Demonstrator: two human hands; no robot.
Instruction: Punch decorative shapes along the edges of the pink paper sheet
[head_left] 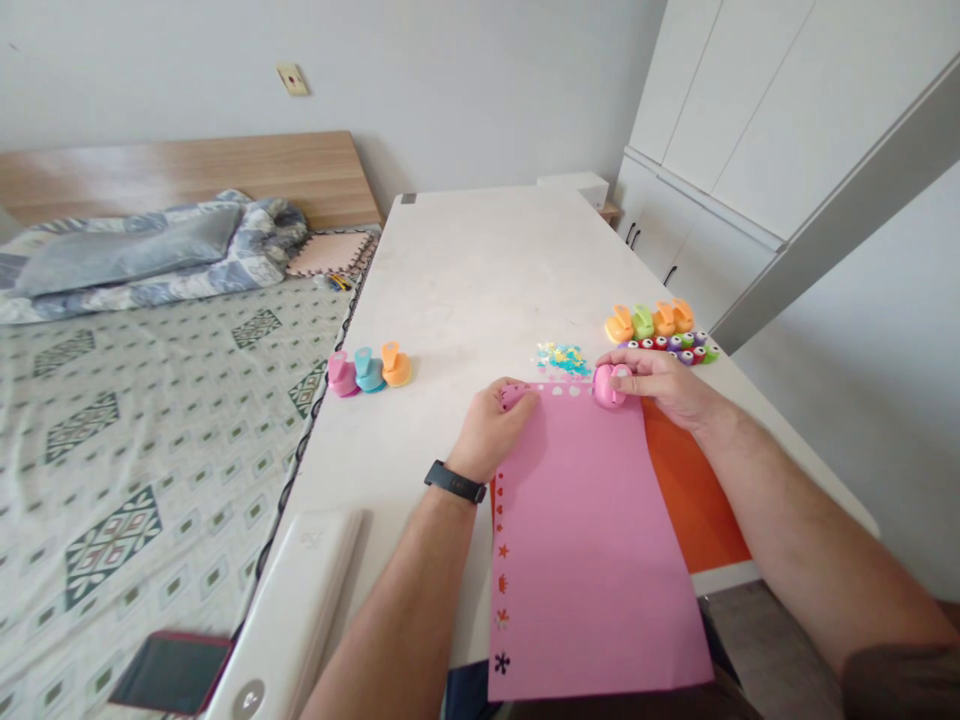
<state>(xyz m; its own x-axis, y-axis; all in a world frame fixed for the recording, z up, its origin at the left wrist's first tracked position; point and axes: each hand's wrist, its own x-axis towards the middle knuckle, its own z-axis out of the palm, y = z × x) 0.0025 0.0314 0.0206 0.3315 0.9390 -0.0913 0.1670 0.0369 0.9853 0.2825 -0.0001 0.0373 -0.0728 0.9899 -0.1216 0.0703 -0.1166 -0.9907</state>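
A sheet of pink paper (pixel 585 540) lies at the table's near edge, its lower end hanging over. Small cut-out shapes, such as stars, hearts and a crown, run down its left side and along its top. My left hand (pixel 499 420) pinches the top left corner. In my right hand (pixel 656 385) is a pink craft punch (pixel 610 386), set at the paper's top edge near the right corner. Under the pink sheet, an orange sheet (pixel 697 490) shows on the right. Just beyond the paper lies a pile of blue and yellow paper bits (pixel 564 358).
Pink, blue and orange punches (pixel 369 370) stand on the left of the white table (pixel 480 260). More punches (pixel 651 319) and several small ones (pixel 679 348) line the right edge. A white machine (pixel 292 610) and a phone (pixel 174 671) are at lower left, beside a bed (pixel 172 400).
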